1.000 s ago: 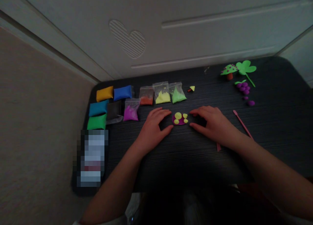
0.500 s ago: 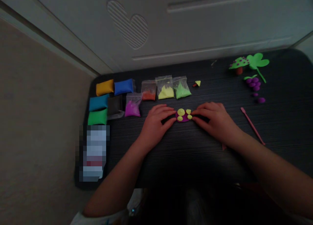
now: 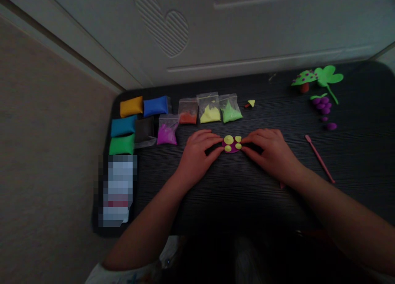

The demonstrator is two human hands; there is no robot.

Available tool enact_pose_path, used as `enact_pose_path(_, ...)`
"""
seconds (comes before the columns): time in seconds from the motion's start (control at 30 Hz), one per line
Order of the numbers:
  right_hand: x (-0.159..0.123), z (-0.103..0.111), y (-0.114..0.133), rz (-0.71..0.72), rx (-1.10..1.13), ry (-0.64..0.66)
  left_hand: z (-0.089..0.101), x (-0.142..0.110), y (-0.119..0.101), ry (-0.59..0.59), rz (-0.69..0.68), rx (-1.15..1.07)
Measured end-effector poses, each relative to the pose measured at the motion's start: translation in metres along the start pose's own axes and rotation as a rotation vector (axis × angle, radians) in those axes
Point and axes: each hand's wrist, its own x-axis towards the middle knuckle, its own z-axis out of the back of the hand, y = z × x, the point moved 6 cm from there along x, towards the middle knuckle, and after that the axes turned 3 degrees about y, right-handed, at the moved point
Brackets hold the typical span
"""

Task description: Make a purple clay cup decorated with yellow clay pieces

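Note:
A flat purple clay piece (image 3: 233, 149) lies on the dark table (image 3: 210, 193), with several yellow clay discs (image 3: 228, 140) of differing size on top. My left hand (image 3: 199, 152) grips its left edge between thumb and fingertips. At the opposite edge, the thumb and fingers of my right hand (image 3: 270, 150) pinch the piece from the right. Both wrists stay low over the tabletop. Part of a pink tool (image 3: 282, 185) shows from under my right forearm.
Bags of purple clay (image 3: 167, 133), red clay (image 3: 188, 116), yellow clay (image 3: 210, 113) and green clay (image 3: 231, 112) line the back left. Unopened packs (image 3: 156, 106) and a blurred-out phone (image 3: 119, 189) are farther left. Right: clay mushroom (image 3: 304, 80), clover (image 3: 328, 76), grapes (image 3: 323, 105), pink stick tool (image 3: 320, 158).
The view has shifted slightly. Both hands keep hold of the purple clay piece's ends, and its outline looks a little shorter and rounder.

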Motion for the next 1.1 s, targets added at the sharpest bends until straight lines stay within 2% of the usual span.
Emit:
enact_pose_path(0.23, -0.002, 0.008, 0.002, 0.028, -0.028, 0.015, 0.001, 0.0, 0.0, -0.004, -0.01, 0.021)
enact_pose_path(0.37, -0.004, 0.016, 0.008, 0.116, -0.075, -0.074, 0.0, 0.0, 0.0, -0.016, -0.019, 0.019)
enact_pose_path(0.57, -0.006, 0.01, 0.014, 0.212, -0.184, -0.119, -0.001, -0.001, 0.001, -0.03, -0.031, 0.024)
enact_pose_path(0.77, -0.005, 0.009, 0.013, 0.203, -0.147, -0.083, -0.001, -0.002, 0.001, -0.036, -0.035, 0.03)
enact_pose_path(0.87, -0.004, 0.013, 0.015, 0.196, -0.095, -0.104, -0.001, -0.002, 0.0, -0.039, -0.046, 0.037)
enact_pose_path(1.1, -0.003, 0.015, 0.011, 0.098, 0.079, -0.111, -0.002, -0.002, 0.0, -0.038, -0.062, 0.043)
